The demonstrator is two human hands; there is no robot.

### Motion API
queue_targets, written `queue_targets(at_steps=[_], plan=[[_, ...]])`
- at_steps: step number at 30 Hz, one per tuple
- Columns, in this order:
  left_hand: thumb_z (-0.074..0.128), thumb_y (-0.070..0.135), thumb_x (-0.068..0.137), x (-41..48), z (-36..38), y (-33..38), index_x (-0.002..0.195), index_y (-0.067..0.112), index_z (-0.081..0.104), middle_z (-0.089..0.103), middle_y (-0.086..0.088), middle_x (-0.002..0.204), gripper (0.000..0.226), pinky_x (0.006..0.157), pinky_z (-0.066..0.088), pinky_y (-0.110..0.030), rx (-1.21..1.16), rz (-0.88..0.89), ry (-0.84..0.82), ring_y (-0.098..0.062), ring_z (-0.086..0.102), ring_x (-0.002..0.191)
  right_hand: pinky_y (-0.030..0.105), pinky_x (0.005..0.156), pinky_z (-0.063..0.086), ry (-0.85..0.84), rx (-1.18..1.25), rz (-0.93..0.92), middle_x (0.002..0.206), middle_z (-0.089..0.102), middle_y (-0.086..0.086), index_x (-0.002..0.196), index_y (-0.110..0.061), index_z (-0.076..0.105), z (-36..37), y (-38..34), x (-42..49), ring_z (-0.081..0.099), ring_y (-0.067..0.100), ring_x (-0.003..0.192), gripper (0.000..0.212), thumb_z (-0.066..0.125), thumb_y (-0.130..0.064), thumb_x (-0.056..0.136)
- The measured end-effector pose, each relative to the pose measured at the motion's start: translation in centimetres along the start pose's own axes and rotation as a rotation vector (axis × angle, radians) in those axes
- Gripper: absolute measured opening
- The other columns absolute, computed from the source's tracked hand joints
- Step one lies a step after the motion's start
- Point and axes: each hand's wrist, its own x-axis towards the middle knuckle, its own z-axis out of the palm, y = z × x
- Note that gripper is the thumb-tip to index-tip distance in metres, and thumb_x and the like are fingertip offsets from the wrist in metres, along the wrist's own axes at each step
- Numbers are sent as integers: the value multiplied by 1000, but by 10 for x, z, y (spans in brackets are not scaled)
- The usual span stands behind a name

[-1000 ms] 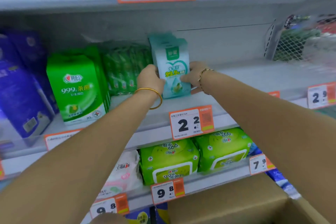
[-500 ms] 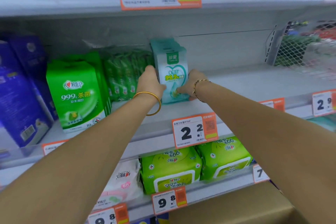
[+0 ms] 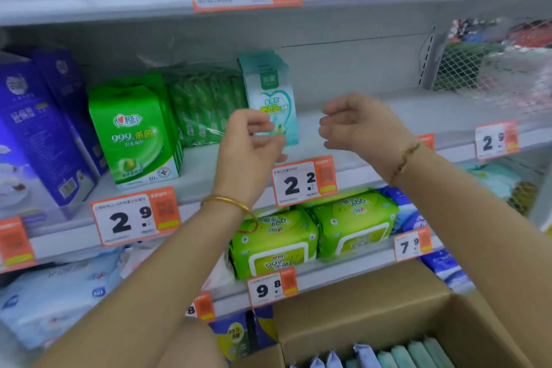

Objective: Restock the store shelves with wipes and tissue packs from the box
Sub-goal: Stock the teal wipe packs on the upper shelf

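step: shelving, this placement looking done | teal wipes pack [image 3: 270,89] is standing upright on the middle shelf [image 3: 373,116], just beside the green sachets [image 3: 206,110] | left hand [image 3: 251,143] and right hand [image 3: 358,125] are hovering before it, fingers loosely curled, grasping nothing | next: reaching down into the cardboard box [image 3: 358,317] for another pack

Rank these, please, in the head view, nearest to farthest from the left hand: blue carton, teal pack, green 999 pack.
1. teal pack, right behind the left hand
2. green 999 pack, to its left
3. blue carton, far left
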Motion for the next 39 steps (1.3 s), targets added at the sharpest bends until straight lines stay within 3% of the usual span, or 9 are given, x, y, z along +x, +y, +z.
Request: queue_targets(at_steps=[3,8,12,14,18,21,25,32,39], plan=[[61,-7,82,-66,7,-21,85,23,50,58,-4,91,32,56,58,-23,-41,-159,-235,-15,61,74,35,78,59,-124,148,29,93,64,19,97,-7,59,-17,24,-78,64,23,83,16,61,3,85],[58,-2,86,-136,26,-108,88,18,54,56,-4,91,20,65,59,-33,310,-582,-749,-23,63,83,25,61,55,-372,-130,495,87,62,13,95,-8,60,-1,157,-149,60,22,74,12,61,0,86],[56,5,88,-155,39,-144,111,5,57,59,-11,106,23,83,56,-42,657,-536,-1013,-33,64,100,31,68,50,-645,-429,711,53,54,-3,64,-17,57,33,258,-191,51,12,49,25,56,-3,85],[57,9,88,-160,43,-152,115,5,56,62,-13,112,27,85,53,-35,765,-431,-1095,-30,62,104,26,64,48,-777,-577,788,59,53,-3,70,-19,55,52,282,-207,51,12,53,18,58,-13,87],[58,12,88,-161,47,-164,116,8,56,62,-10,115,29,91,47,-32,846,-339,-1128,-25,58,106,31,56,41,-937,-721,767,54,38,7,53,-12,39,84,312,-230,37,20,51,43,50,-25,92],[59,13,87,-156,46,-169,116,9,56,62,-9,114,29,90,46,-31,836,-345,-1102,-24,59,104,30,57,43,-967,-679,835,58,41,5,56,-13,42,92,317,-237,41,20,55,34,50,-16,89],[58,14,89,-155,43,-172,117,9,55,61,-8,115,29,88,44,-28,831,-349,-1105,-22,58,105,31,67,51,-955,-457,940,87,57,6,92,-7,57,84,309,-230,57,20,78,15,52,-20,88],[57,16,91,-159,40,-166,120,10,54,59,-8,120,31,91,44,-28,843,-361,-1110,-22,57,109,39,83,56,-915,-476,882,92,58,13,87,-3,57,86,303,-233,61,28,82,11,53,-12,90],[56,13,89,-162,38,-166,124,14,52,57,-6,124,35,86,44,-26,834,-401,-1173,-20,56,109,23,54,46,-568,-176,1026,56,56,3,64,-6,50,40,262,-188,52,16,57,22,48,-3,86]])
